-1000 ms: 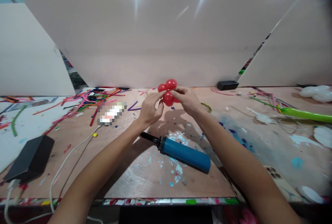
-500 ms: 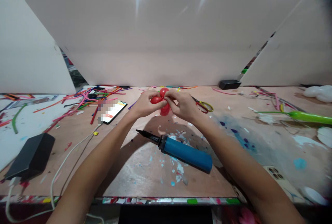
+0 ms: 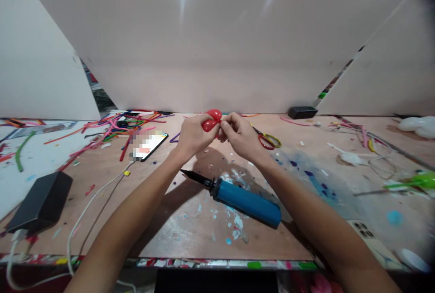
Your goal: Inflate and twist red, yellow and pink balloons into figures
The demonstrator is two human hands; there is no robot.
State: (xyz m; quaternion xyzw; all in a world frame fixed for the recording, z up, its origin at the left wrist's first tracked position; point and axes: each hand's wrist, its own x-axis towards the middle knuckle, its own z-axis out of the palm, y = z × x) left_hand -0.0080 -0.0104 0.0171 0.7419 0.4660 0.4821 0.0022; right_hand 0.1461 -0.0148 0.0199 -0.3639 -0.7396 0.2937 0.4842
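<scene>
A small red balloon, twisted into rounded bubbles, is held up between my hands above the far part of the table. My left hand wraps its fingers around the bubbles from the left. At the balloon's right end, the thumb and fingertips of my right hand pinch the red balloon where it narrows. My fingers cover part of it. Below my hands lies a blue hand pump with a black nozzle pointing left.
Scissors with red and yellow handles lie right of my hands. A phone on a white cable, uninflated balloons and a black box are at left. A green balloon lies right. White boards stand behind.
The red balloon has turned in my hands; fewer of its bubbles show, and my fingers have shifted around it. The green balloon at right has moved down and to the right.
</scene>
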